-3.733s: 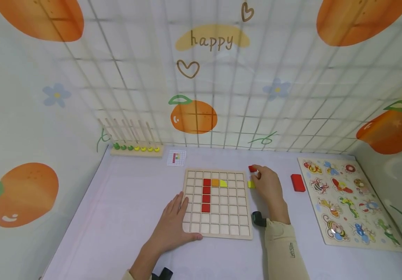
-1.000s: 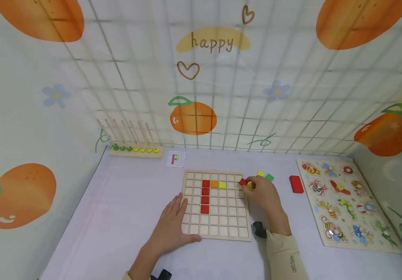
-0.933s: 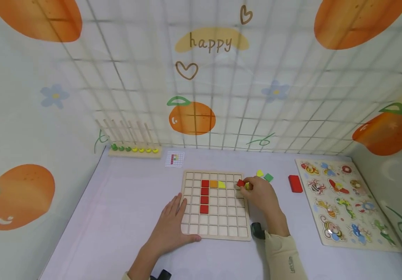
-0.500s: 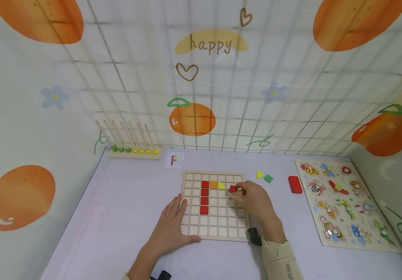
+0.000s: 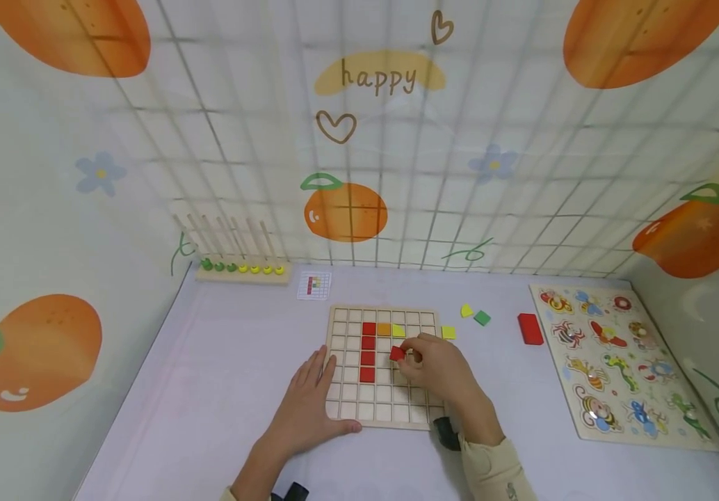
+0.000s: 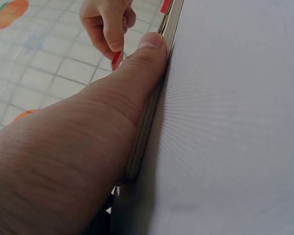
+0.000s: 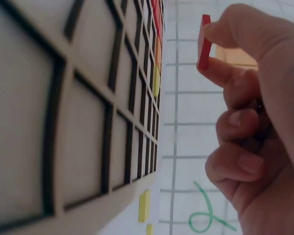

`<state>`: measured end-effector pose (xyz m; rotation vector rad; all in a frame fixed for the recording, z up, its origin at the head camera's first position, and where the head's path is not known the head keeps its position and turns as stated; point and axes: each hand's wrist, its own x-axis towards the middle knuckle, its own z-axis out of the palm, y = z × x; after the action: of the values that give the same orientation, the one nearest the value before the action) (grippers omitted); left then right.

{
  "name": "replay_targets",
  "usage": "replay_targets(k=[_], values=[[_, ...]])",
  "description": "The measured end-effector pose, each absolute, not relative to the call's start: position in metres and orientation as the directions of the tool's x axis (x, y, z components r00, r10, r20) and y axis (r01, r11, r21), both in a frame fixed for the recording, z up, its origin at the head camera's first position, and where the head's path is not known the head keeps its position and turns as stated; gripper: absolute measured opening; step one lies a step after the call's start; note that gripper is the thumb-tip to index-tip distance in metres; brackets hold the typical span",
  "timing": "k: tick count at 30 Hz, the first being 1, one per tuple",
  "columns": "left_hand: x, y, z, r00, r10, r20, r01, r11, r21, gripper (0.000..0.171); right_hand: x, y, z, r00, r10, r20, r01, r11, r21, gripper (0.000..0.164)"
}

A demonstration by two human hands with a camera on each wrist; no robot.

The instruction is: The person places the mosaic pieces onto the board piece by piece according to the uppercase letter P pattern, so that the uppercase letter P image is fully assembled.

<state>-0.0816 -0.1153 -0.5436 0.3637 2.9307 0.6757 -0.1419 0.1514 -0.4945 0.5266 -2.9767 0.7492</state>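
Observation:
Between thumb and index finger, my right hand (image 5: 437,365) pinches a red square tile (image 5: 397,353) above the wooden grid board (image 5: 347,409). The right wrist view shows this red tile (image 7: 204,41) held clear of the board, its edge toward the camera. My left hand (image 5: 302,400) rests at the board's left side, fingers along the edge and thumb at the near corner. On the board, a column of several red tiles (image 5: 368,358) stands with an orange tile (image 5: 384,329) and a yellow piece (image 5: 399,330) to the right of its top.
Right of the board lie a yellow square (image 5: 448,332), a yellow rounded piece (image 5: 466,310) and a green square (image 5: 482,318). Farther right are a red block (image 5: 530,329) and an insect puzzle board (image 5: 628,369). A pattern card (image 5: 314,285) and a bead rack (image 5: 243,275) stand behind.
My right hand has picked up the red tile from beside the board and carried it left over the grid. The yellow square beside the board is uncovered. My left hand stays in place.

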Motion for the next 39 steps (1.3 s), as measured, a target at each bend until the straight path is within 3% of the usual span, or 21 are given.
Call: replay_targets(k=[12,23,32,39], values=[[-0.082,-0.115,-0.542,-0.965,0.258,-0.057,0.206,0.869,0.449,0.131,-0.126,0.132,-0.495,-0.863,-0.484,0.148,-0.501,0.778,-0.378,0.014],[-0.082,-0.116,-0.543,-0.962,0.266,-0.058,0.215,0.875,0.434,0.131,-0.117,0.115,-0.493,-0.835,-0.547,0.058,-0.527,0.766,-0.368,0.020],[-0.083,-0.115,-0.544,-0.963,0.263,-0.060,0.210,0.872,0.443,0.130,-0.116,0.104,-0.500,-0.796,-0.601,0.074,-0.593,0.749,-0.295,0.004],[-0.082,-0.115,-0.543,-0.964,0.261,-0.055,0.211,0.872,0.441,0.131,-0.114,0.099,-0.499,-0.801,-0.596,0.054,-0.589,0.769,-0.248,0.006]])
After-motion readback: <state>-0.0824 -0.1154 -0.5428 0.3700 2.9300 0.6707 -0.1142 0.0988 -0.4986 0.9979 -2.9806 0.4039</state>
